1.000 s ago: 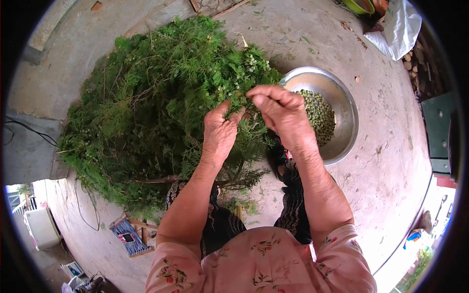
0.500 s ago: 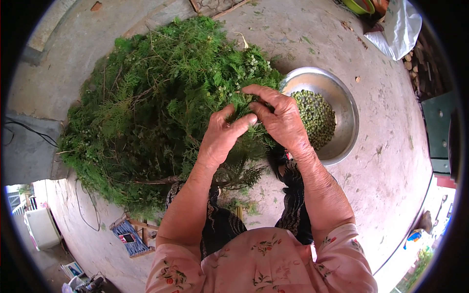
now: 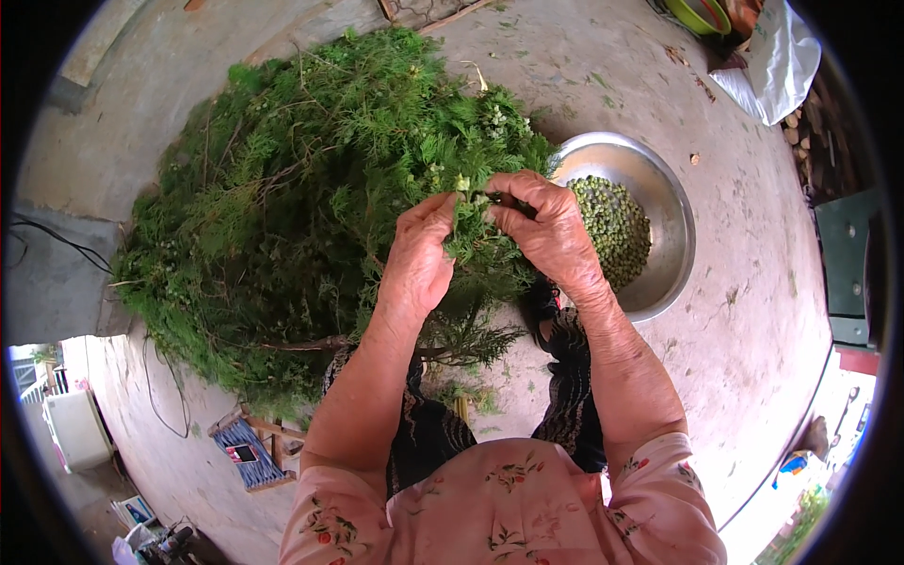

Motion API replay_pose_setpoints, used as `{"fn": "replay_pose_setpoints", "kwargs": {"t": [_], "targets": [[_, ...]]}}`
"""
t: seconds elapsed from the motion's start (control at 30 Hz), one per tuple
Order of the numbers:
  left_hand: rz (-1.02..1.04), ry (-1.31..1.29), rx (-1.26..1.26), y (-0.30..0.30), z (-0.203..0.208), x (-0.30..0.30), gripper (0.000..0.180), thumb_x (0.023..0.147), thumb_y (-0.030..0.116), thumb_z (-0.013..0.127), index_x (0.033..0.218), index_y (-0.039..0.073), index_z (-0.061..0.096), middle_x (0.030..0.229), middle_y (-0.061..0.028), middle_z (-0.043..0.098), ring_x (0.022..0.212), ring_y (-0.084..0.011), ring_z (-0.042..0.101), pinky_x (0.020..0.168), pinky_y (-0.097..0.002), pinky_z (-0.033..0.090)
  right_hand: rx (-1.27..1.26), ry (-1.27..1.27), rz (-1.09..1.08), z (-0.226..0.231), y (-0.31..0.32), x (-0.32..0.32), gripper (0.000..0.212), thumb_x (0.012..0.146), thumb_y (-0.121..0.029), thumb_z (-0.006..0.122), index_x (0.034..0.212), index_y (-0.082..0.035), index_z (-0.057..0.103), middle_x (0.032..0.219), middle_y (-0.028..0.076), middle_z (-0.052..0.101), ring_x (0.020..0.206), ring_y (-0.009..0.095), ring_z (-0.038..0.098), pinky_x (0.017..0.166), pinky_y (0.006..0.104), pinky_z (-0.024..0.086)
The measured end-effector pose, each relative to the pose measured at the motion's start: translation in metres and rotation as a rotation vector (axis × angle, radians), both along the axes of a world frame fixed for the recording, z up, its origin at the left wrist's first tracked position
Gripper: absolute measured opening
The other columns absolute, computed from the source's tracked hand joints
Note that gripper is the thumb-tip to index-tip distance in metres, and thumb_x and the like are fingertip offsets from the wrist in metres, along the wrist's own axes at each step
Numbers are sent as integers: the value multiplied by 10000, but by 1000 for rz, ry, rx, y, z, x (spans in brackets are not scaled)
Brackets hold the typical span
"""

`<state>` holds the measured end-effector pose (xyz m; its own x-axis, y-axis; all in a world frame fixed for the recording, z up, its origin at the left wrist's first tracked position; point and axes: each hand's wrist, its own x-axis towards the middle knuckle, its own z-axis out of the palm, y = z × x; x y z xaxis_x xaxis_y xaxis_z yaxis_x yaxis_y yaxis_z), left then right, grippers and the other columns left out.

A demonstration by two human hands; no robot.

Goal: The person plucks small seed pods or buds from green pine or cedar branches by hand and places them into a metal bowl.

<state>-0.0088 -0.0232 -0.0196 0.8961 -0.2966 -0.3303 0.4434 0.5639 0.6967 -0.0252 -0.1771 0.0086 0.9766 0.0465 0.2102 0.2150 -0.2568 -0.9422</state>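
A heap of cut evergreen branches (image 3: pixel 273 188) with flat, scaly foliage lies in front of me and to the left. Over its right side, my left hand (image 3: pixel 419 252) pinches an evergreen sprig (image 3: pixel 465 218) that bears pale green cones. My right hand (image 3: pixel 551 229) is curled, its thumb and forefinger closing on the sprig's right side by the cones. Exactly what sits between those fingertips is hidden. Just beyond the right wrist stands a wide metal basin (image 3: pixel 674 259), holding many small green cones (image 3: pixel 614 226).
A small folding stool (image 3: pixel 247 457) with a blue woven seat, a phone on it, is at lower left. A white sack (image 3: pixel 786 61) and a green basin (image 3: pixel 695 13) are at far right. Stacked firewood (image 3: pixel 817 141) lines the right edge. A dark cable (image 3: pixel 66 243) runs at left.
My left hand has turned and closed its thumb against the fingers, lifting the sprig and its cones into view. The right hand stays beside it, with its fingers slightly shifted.
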Motion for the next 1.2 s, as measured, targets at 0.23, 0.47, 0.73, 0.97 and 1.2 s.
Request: {"fn": "replay_pose_setpoints", "kwargs": {"t": [0.23, 0.47, 0.73, 0.97, 1.2], "targets": [[-46, -64, 37, 3, -7, 2, 141, 804, 65, 594, 930, 4, 603, 831, 9, 589, 762, -64, 514, 702, -196, 390, -21, 15, -92, -6, 0, 0, 161, 732, 50, 600, 879, -6, 562, 768, 53, 563, 709, 125, 540, 657, 245, 451], [12, -147, 146, -3, 2, -3, 73, 775, 12, 602, 844, 11, 625, 788, -4, 601, 696, -70, 518, 651, -203, 405, -54, -75, -104, -1, 2, -2, 213, 694, 75, 602, 890, -6, 576, 750, 86, 565, 678, 170, 551, 638, 269, 453], [31, -112, 154, -7, 7, -4, 59, 762, -3, 579, 791, 26, 622, 726, 20, 584, 642, -46, 502, 598, -215, 403, 475, 519, -73, 3, 4, -5, 55, 766, -22, 610, 816, -2, 616, 636, 28, 561, 508, 105, 499, 475, 224, 429], [83, -101, 133, -8, 11, -3, 17, 771, 17, 602, 760, 27, 610, 700, 19, 571, 631, -50, 498, 580, -201, 398, 1013, 494, 1, -2, -13, 2, 125, 808, -58, 576, 932, -38, 575, 756, 21, 555, 566, 98, 494, 460, 215, 364], [37, -190, 267, -10, 10, -6, 45, 766, 26, 630, 736, 12, 599, 674, 34, 536, 609, -39, 452, 555, -198, 381, 572, 426, -113, 16, -2, -3, 118, 799, -112, 613, 896, -50, 586, 654, -11, 545, 496, 46, 456, 441, 170, 374]]}}
